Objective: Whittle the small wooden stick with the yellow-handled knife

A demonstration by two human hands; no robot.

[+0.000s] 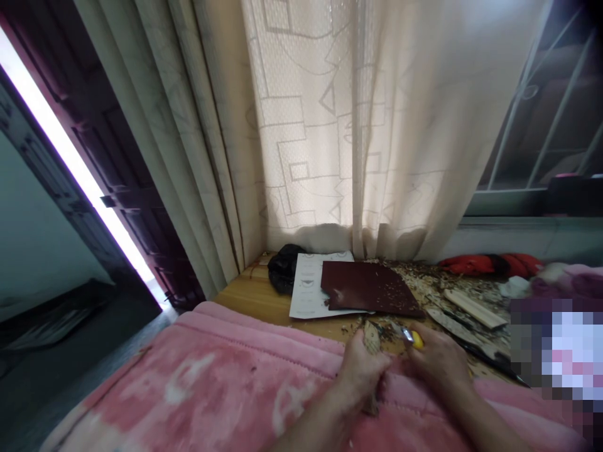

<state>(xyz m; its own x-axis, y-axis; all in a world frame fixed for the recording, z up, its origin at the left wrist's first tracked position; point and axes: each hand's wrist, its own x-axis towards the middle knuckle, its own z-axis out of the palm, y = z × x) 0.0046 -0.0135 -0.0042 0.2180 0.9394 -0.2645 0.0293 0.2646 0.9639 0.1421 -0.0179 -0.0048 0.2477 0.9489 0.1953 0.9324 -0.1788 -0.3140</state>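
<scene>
In the head view, the left grip (360,363) clenched a pale, patterned piece (372,336) near the edge of the counter (249,296), by the pink blanket (226,358); the right grip (439,355), nearby, grasped a yellow, metal-ended tool (417,339).

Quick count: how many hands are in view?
2: the left hand grips a pale piece over the pink blanket; the right hand holds a yellow-handled tool. More could be hidden at the obscured right edge.

wooden table (249,298) — black bag (281,270) | white paper (306,292) | scattered pale shavings (424,279)
</scene>
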